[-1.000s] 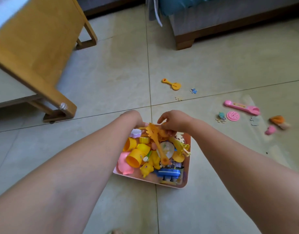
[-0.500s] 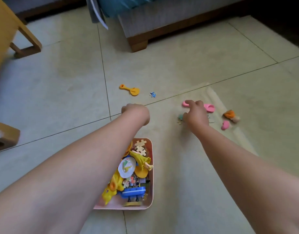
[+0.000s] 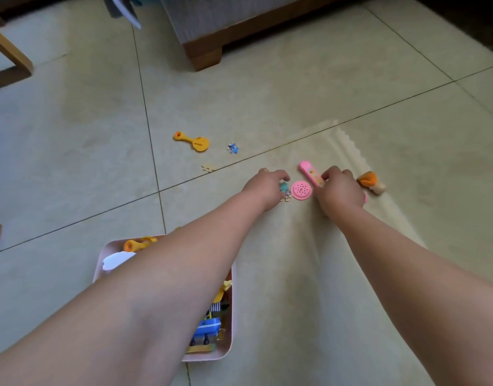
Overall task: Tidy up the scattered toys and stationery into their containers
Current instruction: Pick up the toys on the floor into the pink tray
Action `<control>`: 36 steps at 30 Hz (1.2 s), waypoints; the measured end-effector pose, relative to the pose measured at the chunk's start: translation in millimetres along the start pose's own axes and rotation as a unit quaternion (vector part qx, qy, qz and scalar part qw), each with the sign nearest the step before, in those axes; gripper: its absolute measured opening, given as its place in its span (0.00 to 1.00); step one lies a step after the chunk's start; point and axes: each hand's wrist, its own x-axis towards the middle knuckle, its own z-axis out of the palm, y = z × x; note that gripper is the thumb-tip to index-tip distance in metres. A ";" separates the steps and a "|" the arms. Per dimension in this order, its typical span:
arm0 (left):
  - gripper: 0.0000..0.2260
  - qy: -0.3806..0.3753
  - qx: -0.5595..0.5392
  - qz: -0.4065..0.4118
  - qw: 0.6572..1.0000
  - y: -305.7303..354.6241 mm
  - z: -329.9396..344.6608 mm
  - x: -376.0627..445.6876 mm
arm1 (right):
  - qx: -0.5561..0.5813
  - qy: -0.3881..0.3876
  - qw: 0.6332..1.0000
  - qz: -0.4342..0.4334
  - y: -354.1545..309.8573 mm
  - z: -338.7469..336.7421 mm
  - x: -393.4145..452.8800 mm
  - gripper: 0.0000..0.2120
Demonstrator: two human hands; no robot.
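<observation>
- Reaching with right hand, fingers curling over the near end of the pink toy handle; closed grip or mere touch not clear.
- Handle lying on the pale mat, long axis running up-left away from the fingers.
- Lowering left hand, fingers bent toward the small teal piece; hold impossible to confirm.
- Lying between both hands: pink disc.
- Waiting close by: orange toy, yellow scoop.
- Sitting well back under the left forearm: pink bin.
</observation>
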 end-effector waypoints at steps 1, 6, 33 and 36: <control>0.16 0.007 0.007 0.001 1.000 2.7 2.6 1.8 | 0.000 -0.008 1.000 0.002 -0.4 -0.5 0.2 0.13; 0.10 0.009 0.078 0.008 0.997 8.2 2.8 5.9 | 0.036 -0.053 0.998 -0.001 -4.9 -5.7 -7.7 0.13; 0.08 -0.136 -0.099 -0.290 0.942 -175.3 -112.6 -173.9 | 0.053 -0.581 0.784 -0.212 -163.9 10.4 -127.1 0.12; 0.09 -0.170 -0.055 -0.311 0.933 -183.5 -109.1 -172.1 | 0.113 -0.500 0.831 -0.217 -162.8 12.2 -123.9 0.10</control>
